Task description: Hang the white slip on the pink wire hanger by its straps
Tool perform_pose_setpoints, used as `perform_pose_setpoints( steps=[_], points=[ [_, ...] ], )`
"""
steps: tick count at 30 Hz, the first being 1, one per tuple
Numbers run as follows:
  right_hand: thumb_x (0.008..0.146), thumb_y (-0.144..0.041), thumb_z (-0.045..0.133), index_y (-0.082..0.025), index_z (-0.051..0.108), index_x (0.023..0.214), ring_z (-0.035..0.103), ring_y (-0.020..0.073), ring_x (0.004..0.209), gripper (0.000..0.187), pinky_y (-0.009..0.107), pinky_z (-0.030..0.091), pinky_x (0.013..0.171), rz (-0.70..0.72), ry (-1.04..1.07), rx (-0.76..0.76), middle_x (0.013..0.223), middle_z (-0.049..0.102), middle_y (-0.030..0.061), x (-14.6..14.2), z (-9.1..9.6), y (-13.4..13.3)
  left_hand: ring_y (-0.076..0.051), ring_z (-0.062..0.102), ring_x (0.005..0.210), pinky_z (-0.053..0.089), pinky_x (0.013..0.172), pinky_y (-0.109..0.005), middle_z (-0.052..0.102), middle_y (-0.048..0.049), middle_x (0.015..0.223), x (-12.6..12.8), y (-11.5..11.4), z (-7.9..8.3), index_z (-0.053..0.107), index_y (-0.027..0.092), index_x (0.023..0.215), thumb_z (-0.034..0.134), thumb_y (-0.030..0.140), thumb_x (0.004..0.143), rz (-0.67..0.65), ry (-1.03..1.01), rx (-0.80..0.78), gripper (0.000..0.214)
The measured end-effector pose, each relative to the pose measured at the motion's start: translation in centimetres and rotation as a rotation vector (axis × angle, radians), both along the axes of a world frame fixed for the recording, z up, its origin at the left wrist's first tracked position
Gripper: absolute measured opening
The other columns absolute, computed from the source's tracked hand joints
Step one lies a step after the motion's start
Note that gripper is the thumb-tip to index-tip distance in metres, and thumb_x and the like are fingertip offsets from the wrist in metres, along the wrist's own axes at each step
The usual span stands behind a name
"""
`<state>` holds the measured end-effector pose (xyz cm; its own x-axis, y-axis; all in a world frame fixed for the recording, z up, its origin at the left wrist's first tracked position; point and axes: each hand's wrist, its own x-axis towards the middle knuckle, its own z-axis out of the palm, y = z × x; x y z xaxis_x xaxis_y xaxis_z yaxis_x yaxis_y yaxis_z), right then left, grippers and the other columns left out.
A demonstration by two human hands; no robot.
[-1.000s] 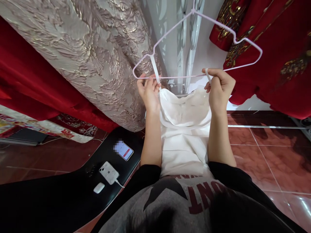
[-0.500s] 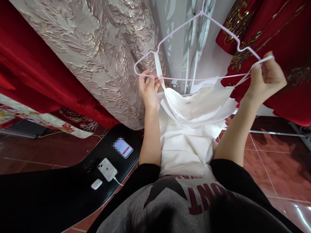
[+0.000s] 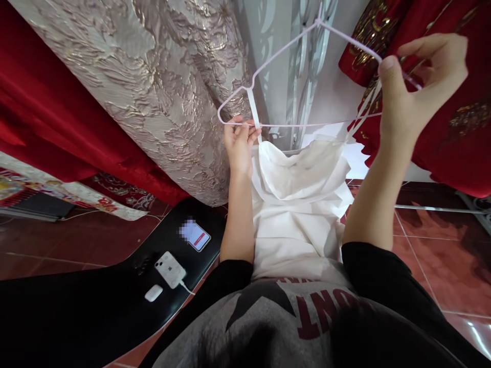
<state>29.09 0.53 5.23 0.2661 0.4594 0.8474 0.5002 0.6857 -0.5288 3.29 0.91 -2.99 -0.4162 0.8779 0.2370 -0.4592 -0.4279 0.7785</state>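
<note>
A pale pink hanger (image 3: 284, 53) hangs in front of me with a white garment (image 3: 303, 174) below it, its thin straps over both sides. My left hand (image 3: 240, 145) is closed on the hanger's lower bar near its left end, beside the left strap (image 3: 253, 107). The right strap (image 3: 362, 115) runs up behind my right thumb, which hides its top. My right hand (image 3: 425, 84) is around the right arm of the hanger, thumb and fingers apart, with the hanger's end showing between them. The thumb overlaps the hanger; I cannot tell whether it presses on it.
A black bench (image 3: 95, 301) at left bears a white phone (image 3: 170, 269) with a cable, a lit phone (image 3: 197, 236) and a small white case (image 3: 154, 293). Shiny embossed fabric (image 3: 153, 76) and red fabric (image 3: 76, 112) hang at left, a red embroidered garment (image 3: 460, 148) at right.
My right hand has moved up and inward, and its pinch on the right strap has opened. That strap now reaches the hanger's right arm. My left hand and the hanger have shifted slightly right.
</note>
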Motion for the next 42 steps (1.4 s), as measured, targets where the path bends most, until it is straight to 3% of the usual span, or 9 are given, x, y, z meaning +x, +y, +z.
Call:
perform_pose_setpoints(
  steps=[3, 6, 9, 14, 21, 24, 30, 35, 42],
  points=[
    [0.088, -0.035, 0.062, -0.018, 0.067, 0.082, 0.056, 0.0136, 0.079, 0.019, 0.031, 0.045, 0.076, 0.049, 0.085, 0.298, 0.081, 0.059, 0.0045, -2.5, -1.3, 0.3, -0.017, 0.071, 0.090, 0.056, 0.089, -0.027, 0.070, -0.0028, 0.090, 0.3, -0.1, -0.1, 0.053, 0.024, 0.094, 0.055, 0.013, 0.097, -0.008, -0.001, 0.010, 0.012],
    [0.087, -0.033, 0.062, -0.021, 0.067, 0.085, 0.060, 0.0137, 0.082, 0.013, 0.030, 0.048, 0.078, 0.291, -0.121, 0.007, 0.086, 0.066, 0.0031, -4.8, -3.3, 1.0, -0.018, 0.072, 0.087, 0.056, 0.083, -0.028, 0.071, -0.0050, 0.095, 0.3, -0.3, -0.4, 0.056, 0.023, 0.094, 0.062, 0.017, 0.094, -0.072, 0.049, 0.029, 0.008],
    [0.086, -0.039, 0.063, -0.023, 0.067, 0.085, 0.061, 0.0165, 0.087, 0.016, 0.037, 0.047, 0.090, 0.292, -0.353, -0.263, 0.090, 0.069, 0.0017, -6.1, -5.5, 1.7, -0.018, 0.071, 0.083, 0.057, 0.070, -0.025, 0.073, -0.0072, 0.091, -0.4, -1.1, -0.6, 0.062, 0.020, 0.090, 0.062, 0.021, 0.093, -0.166, 0.306, -0.040, 0.003],
    [0.086, -0.041, 0.062, -0.023, 0.065, 0.080, 0.058, 0.0165, 0.082, 0.019, 0.041, 0.042, 0.097, 0.094, -0.264, -0.190, 0.085, 0.069, 0.0002, -6.6, -7.9, 1.8, -0.016, 0.067, 0.072, 0.053, 0.059, -0.023, 0.068, -0.0026, 0.071, -1.8, -3.4, 1.7, 0.068, 0.019, 0.076, 0.066, 0.025, 0.090, 0.044, 0.777, -0.023, 0.016],
    [0.089, -0.036, 0.058, -0.022, 0.064, 0.083, 0.056, 0.0147, 0.079, 0.016, 0.040, 0.041, 0.093, 0.102, -0.287, -0.135, 0.084, 0.068, -0.0015, -7.3, -8.4, 0.9, -0.022, 0.057, 0.120, 0.054, 0.076, -0.028, 0.068, -0.0025, 0.116, -2.4, -2.5, 5.7, 0.066, 0.023, 0.098, 0.039, 0.031, 0.101, -0.258, 0.215, 0.126, 0.029],
    [0.090, -0.032, 0.057, -0.023, 0.065, 0.086, 0.057, 0.0148, 0.080, 0.013, 0.039, 0.041, 0.092, 0.108, -0.297, -0.130, 0.085, 0.068, -0.0015, -7.2, -8.4, 0.6, -0.018, 0.049, 0.131, 0.051, 0.089, -0.028, 0.064, 0.0005, 0.126, -3.6, -2.1, 5.0, 0.062, 0.022, 0.099, 0.028, 0.032, 0.102, -0.109, 0.007, 0.173, 0.035],
    [0.092, -0.036, 0.054, -0.024, 0.066, 0.091, 0.061, 0.0165, 0.090, 0.018, 0.041, 0.044, 0.095, 0.160, -0.254, -0.112, 0.091, 0.070, -0.0009, -7.6, -8.5, 0.0, -0.018, 0.046, 0.133, 0.042, 0.104, -0.034, 0.054, -0.0033, 0.139, -3.4, -1.5, 1.4, 0.053, 0.023, 0.110, 0.046, 0.018, 0.093, 0.290, -0.081, 0.009, 0.019],
    [0.092, -0.035, 0.055, -0.026, 0.066, 0.099, 0.063, 0.0178, 0.105, 0.015, 0.046, 0.039, 0.110, 0.274, -0.283, -0.126, 0.105, 0.070, -0.0015, -7.8, -7.9, -1.0, -0.024, 0.058, 0.121, 0.049, 0.098, -0.033, 0.066, -0.0087, 0.119, 0.5, -1.6, 0.9, 0.063, 0.023, 0.102, 0.051, 0.033, 0.096, -0.104, 0.107, 0.060, 0.017],
    [0.083, -0.023, 0.062, -0.026, 0.054, 0.125, 0.052, 0.0227, 0.123, 0.043, 0.046, 0.043, 0.107, -0.097, 0.132, 0.007, 0.131, 0.054, 0.0071, -2.6, -8.3, 0.4, -0.022, 0.069, 0.095, 0.055, 0.069, -0.025, 0.065, -0.0059, 0.084, 1.5, -2.1, 1.2, 0.063, 0.022, 0.090, 0.045, 0.025, 0.102, -0.094, 0.065, 0.139, 0.022]
  ],
)
